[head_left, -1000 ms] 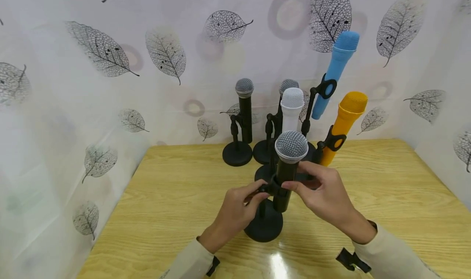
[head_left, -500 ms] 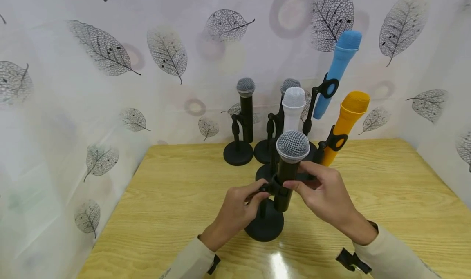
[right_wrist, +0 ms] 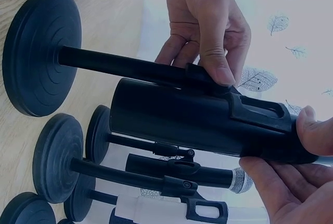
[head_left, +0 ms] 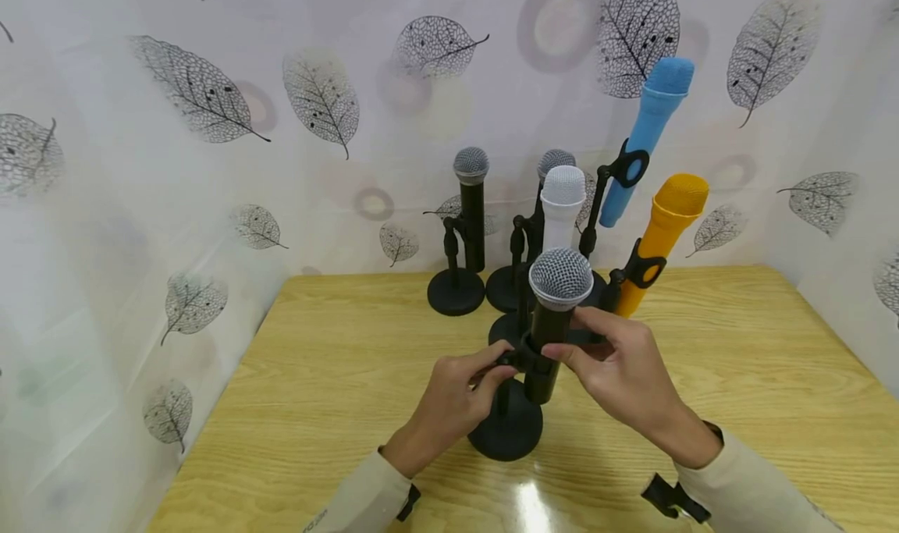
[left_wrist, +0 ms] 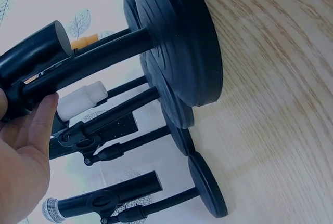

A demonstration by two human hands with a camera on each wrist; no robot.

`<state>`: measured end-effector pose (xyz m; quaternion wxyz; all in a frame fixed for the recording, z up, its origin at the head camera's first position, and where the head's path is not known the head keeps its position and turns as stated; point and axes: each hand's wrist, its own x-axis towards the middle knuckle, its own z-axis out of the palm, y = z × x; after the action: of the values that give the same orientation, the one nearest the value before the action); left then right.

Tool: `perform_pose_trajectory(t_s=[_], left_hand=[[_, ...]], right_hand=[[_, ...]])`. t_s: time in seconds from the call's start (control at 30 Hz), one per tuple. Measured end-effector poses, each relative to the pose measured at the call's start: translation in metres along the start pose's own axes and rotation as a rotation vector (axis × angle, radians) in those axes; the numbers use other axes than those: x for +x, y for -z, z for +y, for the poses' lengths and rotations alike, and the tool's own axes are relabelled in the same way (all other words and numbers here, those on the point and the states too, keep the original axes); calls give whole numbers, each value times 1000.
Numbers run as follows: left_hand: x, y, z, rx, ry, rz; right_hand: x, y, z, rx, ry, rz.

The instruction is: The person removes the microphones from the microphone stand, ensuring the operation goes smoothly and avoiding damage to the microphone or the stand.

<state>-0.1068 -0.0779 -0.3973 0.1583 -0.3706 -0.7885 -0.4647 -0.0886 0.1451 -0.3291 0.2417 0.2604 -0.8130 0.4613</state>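
Note:
A black microphone with a silver mesh head [head_left: 560, 277] leans in the clip [right_wrist: 263, 114] of a black desk stand, whose round base [head_left: 507, 428] rests on the table. My left hand [head_left: 453, 396] pinches the stand's joint beside the clip with thumb and fingers. On the other side, my right hand [head_left: 625, 365] grips the microphone's body just below its head. The right wrist view shows the stand's post [right_wrist: 125, 68] running alongside the microphone's lower end. In the left wrist view, the left fingers [left_wrist: 42, 122] sit at the post's top.
Behind stand a white microphone [head_left: 562, 193], a blue microphone [head_left: 649, 123] and a yellow microphone [head_left: 663, 229], each in a black stand. Farther back is a black microphone [head_left: 473, 205], with another partly hidden beside it. A leaf-patterned sheet [head_left: 211, 229] hangs around the wooden table [head_left: 337, 369].
The head view has drifted slightly, shifting the scene a little to the right. Both hands keep the same hold on the stand and microphone.

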Motion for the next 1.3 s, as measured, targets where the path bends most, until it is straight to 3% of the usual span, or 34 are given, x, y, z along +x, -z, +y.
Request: perform_pose_trajectory(t_s=[0.3,0.8,1.03,1.3], left_hand=[[0,-1,-2,10,-15,-4],[-2,1,0,6,37,-14],[-1,1,1,1,29,-16],[6,6,8,-75,79,-62]], right_hand=[[1,0,-2,-16,-12,2],[1,-1,-4,-23,-15,2],[1,-1,-3,-22,1,3],[3,0,1,9,3,-14]])
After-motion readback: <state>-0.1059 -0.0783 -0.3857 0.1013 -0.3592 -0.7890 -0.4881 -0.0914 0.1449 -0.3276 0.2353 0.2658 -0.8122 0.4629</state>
